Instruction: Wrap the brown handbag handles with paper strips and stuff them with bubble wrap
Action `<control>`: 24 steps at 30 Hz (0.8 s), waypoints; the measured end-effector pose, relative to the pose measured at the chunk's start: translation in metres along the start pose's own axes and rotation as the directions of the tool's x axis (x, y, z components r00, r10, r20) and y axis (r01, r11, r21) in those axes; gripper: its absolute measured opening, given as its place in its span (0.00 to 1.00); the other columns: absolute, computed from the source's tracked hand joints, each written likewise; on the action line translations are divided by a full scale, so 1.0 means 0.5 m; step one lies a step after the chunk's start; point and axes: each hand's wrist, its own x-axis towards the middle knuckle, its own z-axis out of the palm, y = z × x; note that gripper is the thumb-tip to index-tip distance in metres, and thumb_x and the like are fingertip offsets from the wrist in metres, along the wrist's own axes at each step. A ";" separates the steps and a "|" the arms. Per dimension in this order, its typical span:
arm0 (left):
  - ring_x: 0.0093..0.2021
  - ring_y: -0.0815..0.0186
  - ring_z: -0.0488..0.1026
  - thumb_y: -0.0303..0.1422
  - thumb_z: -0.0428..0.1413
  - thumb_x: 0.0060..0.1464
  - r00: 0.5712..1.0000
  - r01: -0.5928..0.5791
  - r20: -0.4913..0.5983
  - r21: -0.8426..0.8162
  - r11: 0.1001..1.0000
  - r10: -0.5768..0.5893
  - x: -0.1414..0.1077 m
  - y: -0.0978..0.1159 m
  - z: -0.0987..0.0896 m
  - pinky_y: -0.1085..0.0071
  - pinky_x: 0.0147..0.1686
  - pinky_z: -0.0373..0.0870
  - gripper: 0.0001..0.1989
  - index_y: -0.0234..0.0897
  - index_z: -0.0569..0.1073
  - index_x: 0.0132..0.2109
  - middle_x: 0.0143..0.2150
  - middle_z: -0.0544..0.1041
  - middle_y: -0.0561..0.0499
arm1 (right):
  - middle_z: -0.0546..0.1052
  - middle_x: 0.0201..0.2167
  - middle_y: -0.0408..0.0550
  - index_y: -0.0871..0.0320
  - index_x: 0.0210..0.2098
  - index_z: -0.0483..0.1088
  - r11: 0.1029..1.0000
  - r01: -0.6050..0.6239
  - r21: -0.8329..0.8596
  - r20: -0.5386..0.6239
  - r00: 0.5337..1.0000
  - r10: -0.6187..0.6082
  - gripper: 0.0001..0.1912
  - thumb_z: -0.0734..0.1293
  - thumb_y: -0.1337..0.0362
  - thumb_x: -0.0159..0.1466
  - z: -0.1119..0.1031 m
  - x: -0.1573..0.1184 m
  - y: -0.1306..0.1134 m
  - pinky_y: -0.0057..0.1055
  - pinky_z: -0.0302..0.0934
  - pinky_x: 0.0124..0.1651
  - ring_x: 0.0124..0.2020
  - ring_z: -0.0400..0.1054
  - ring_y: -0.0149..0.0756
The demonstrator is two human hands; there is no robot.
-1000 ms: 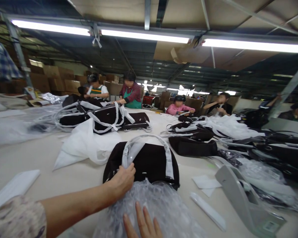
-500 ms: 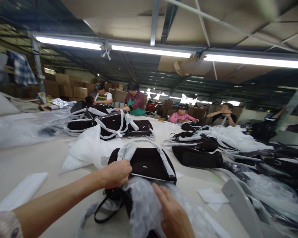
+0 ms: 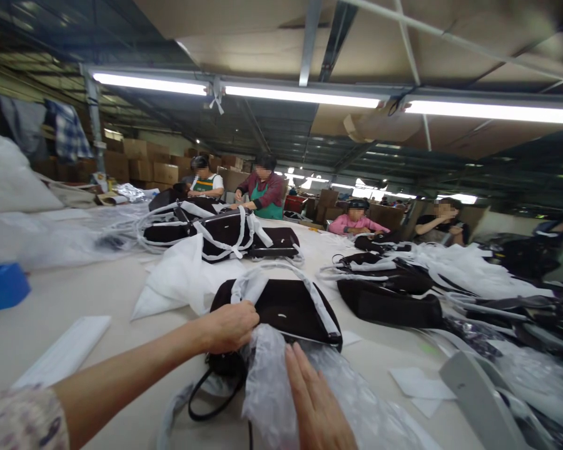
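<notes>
I judge the work to be partway along. From my remote seat I see the black soft-sided handbag (image 3: 286,300) in the middle of the pale tabletop (image 3: 94,287), directly ahead of the wearer. Its upper handle already wears white wrapping (image 3: 315,299), so that much looks done. The crumpled, translucent bubbly plastic sheet (image 3: 351,387) is not fully in: one end meets the handbag's near edge, while most of it lies outside, toward me. I cannot tell how much, if any, sits inside the opening.

The left hand (image 3: 232,325) has its fingers closed at the handbag's near left edge, beside the foot of the wrapped handle; I read that as a pinch on the handbag, though the fingertips are partly hidden. The right hand (image 3: 316,400) is flat with fingers extended, resting against the plastic sheet without clasping it. A thin black strap loop (image 3: 190,400) lies below the left hand.

As for containers, I cannot see into the handbag. The blue box-like holder (image 3: 2,287) at the left edge hides its contents from me, as do the stacked brown cardboard boxes (image 3: 141,169) at the back. More black bags (image 3: 389,303) lie to the right, some with pale wrapped handles.
</notes>
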 end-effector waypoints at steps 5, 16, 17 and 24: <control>0.43 0.61 0.72 0.23 0.50 0.58 0.999 -0.048 -0.028 -0.053 0.997 0.046 0.008 -0.012 0.009 0.70 0.45 0.70 0.08 0.35 0.70 0.33 0.40 0.75 0.44 | 0.76 0.56 0.55 0.59 0.71 0.43 0.965 -0.166 0.203 0.261 0.959 0.110 0.47 0.59 0.76 0.53 -0.012 0.056 0.034 0.34 0.74 0.44 0.48 0.77 0.46; 0.42 0.60 0.72 0.22 0.51 0.55 0.989 -0.147 -0.017 -0.117 0.982 0.146 0.005 0.004 -0.034 0.71 0.44 0.70 0.07 0.36 0.69 0.31 0.37 0.75 0.45 | 0.80 0.43 0.56 0.56 0.56 0.66 0.930 0.331 -0.157 0.204 0.933 -0.298 0.27 0.65 0.76 0.58 -0.010 0.115 -0.032 0.36 0.66 0.29 0.29 0.72 0.43; 0.42 0.60 0.72 0.22 0.51 0.55 0.989 -0.149 -0.018 -0.124 0.981 0.148 0.003 0.009 -0.040 0.70 0.44 0.70 0.07 0.36 0.68 0.31 0.37 0.75 0.45 | 0.79 0.41 0.57 0.57 0.53 0.68 0.936 0.315 -0.158 0.201 0.938 -0.282 0.23 0.64 0.76 0.59 -0.009 0.124 -0.037 0.36 0.65 0.29 0.29 0.72 0.44; 0.44 0.62 0.72 0.22 0.51 0.55 0.990 -0.141 -0.002 -0.217 0.966 0.144 -0.031 0.044 -0.052 0.72 0.47 0.69 0.08 0.38 0.66 0.29 0.39 0.74 0.47 | 0.80 0.35 0.51 0.60 0.45 0.73 0.949 0.313 0.027 0.232 0.922 -0.310 0.14 0.66 0.74 0.60 0.077 0.155 -0.073 0.35 0.69 0.39 0.34 0.73 0.42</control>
